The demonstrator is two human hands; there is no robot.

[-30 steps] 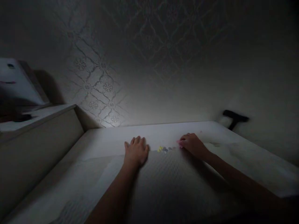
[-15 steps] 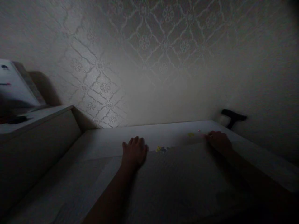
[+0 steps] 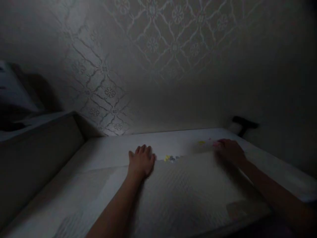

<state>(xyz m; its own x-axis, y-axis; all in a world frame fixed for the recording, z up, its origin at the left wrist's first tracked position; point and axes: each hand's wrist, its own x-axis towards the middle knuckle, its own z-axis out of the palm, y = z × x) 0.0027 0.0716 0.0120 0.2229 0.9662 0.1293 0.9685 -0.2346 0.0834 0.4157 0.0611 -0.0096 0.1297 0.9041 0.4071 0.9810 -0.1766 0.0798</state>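
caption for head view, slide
Dim room: left hand flat on white table, right hand by small coloured bits.

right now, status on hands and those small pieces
Left hand flat on the white surface. Right hand beside yellow piece. Small coloured pieces between hands, untouched. Too dim for more.

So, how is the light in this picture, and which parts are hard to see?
Head view: very dim, light falling mainly on the patterned wallpaper; corners sink into shadow. The left hand lies flat and readable; the right hand is darker. The small coloured bits between them are too blurred to identify. Wide-angle bending shows at the edges.
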